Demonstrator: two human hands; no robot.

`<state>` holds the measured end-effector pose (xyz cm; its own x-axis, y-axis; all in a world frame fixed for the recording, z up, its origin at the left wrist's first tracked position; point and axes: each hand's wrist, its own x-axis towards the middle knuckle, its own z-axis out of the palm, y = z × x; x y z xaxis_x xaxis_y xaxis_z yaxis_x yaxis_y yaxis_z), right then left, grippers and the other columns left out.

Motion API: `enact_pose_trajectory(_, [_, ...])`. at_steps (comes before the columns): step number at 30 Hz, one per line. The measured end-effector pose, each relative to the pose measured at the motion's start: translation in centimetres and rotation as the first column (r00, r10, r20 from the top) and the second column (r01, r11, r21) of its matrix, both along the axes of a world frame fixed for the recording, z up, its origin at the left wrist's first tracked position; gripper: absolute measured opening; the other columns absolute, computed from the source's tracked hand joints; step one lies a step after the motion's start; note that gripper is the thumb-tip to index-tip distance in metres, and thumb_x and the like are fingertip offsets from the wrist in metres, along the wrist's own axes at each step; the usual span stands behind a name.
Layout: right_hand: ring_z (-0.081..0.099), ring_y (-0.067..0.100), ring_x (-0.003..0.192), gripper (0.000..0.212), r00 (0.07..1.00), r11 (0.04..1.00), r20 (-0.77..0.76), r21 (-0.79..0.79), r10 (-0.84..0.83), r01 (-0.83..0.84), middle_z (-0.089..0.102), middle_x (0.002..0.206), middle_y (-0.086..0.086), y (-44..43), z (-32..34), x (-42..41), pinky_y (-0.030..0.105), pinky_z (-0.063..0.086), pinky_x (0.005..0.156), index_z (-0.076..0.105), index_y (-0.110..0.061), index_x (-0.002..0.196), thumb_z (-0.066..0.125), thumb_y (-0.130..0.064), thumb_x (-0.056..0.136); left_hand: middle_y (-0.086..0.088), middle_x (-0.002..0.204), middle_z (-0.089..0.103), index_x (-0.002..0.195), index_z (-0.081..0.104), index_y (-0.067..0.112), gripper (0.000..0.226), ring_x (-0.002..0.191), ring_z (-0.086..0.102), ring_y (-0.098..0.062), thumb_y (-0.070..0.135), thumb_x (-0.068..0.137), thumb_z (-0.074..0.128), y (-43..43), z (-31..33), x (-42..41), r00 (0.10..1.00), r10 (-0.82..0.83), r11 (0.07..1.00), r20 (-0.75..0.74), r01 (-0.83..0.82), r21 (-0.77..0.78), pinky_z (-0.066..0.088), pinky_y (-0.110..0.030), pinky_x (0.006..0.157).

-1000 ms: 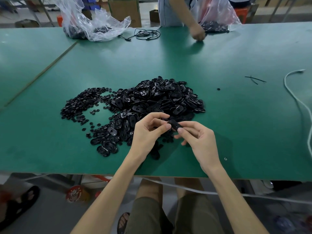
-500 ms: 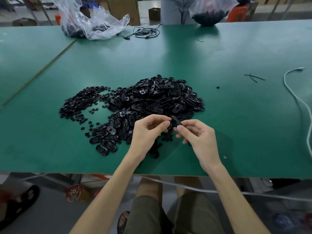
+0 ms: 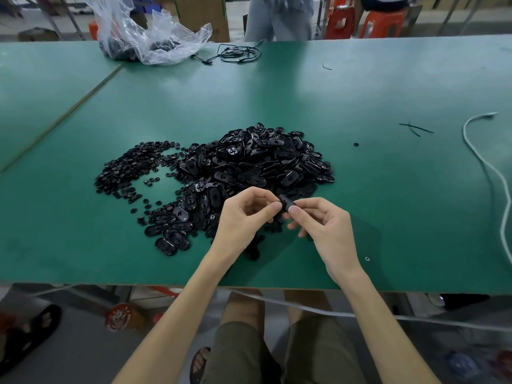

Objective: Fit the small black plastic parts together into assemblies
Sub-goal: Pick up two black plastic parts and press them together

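A big heap of black oval plastic shells (image 3: pixel 257 162) lies on the green table (image 3: pixel 388 189), with a flatter spread of small black round parts (image 3: pixel 130 170) to its left. Just in front of the heap, my left hand (image 3: pixel 241 220) and my right hand (image 3: pixel 324 225) meet above the table. Both pinch one black oval part (image 3: pixel 284 203) between thumb and fingertips. My fingers hide most of it, so I cannot tell whether a small part sits in it.
A clear plastic bag (image 3: pixel 149 37) with black parts and a coiled black cable (image 3: pixel 238 54) lie at the far edge. A white cord (image 3: pixel 487 173) runs down the right side. Another person (image 3: pixel 277 18) stands behind the table. One stray round part (image 3: pixel 356 144) lies right of the heap.
The part between my fingertips has tipped more upright. The person at the far edge has drawn back their arm, and the second bag there is gone from view.
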<state>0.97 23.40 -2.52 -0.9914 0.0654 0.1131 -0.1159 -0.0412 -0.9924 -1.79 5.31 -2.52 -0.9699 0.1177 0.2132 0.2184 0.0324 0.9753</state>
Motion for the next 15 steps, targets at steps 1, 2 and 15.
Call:
enact_pose_trajectory(1, [0.075,0.019,0.072,0.007,1.0,1.0,0.001,0.002,0.002,-0.002,0.08,0.086,0.004,0.0,0.01,0.02,0.021,0.053,0.059,0.074,-0.013,0.098,0.078,-0.016,0.093,0.0,0.083,0.076,0.091,0.075,0.021,0.007,0.068,0.068,-0.012,0.016,0.09,0.081,-0.02,-0.02,-0.01,1.0,0.001,1.0,-0.001,-0.001,-0.005,0.051,-0.018,0.067])
enact_pose_trajectory(2, [0.075,0.019,0.073,0.008,1.0,1.0,0.002,0.006,0.005,-0.005,0.081,0.087,0.004,0.0,0.02,0.03,0.021,0.053,0.059,0.074,-0.014,0.098,0.079,-0.017,0.093,-0.001,0.083,0.076,0.091,0.075,0.022,0.007,0.068,0.068,-0.012,0.017,0.091,0.08,-0.03,-0.03,-0.02,1.0,0.003,1.0,-0.002,-0.003,-0.009,0.051,-0.019,0.067])
enact_pose_trajectory(15, [0.075,0.018,0.073,0.008,0.999,0.999,0.016,0.022,0.032,-0.033,0.081,0.087,0.004,0.0,0.11,0.14,0.02,0.053,0.062,0.073,-0.017,0.098,0.08,-0.018,0.092,0.001,0.082,0.075,0.093,0.073,0.013,0.005,0.074,0.066,-0.009,0.016,0.094,0.077,0.08,-0.32,0.07,0.999,0.016,0.998,0.03,-0.014,-0.059,0.053,-0.023,0.072])
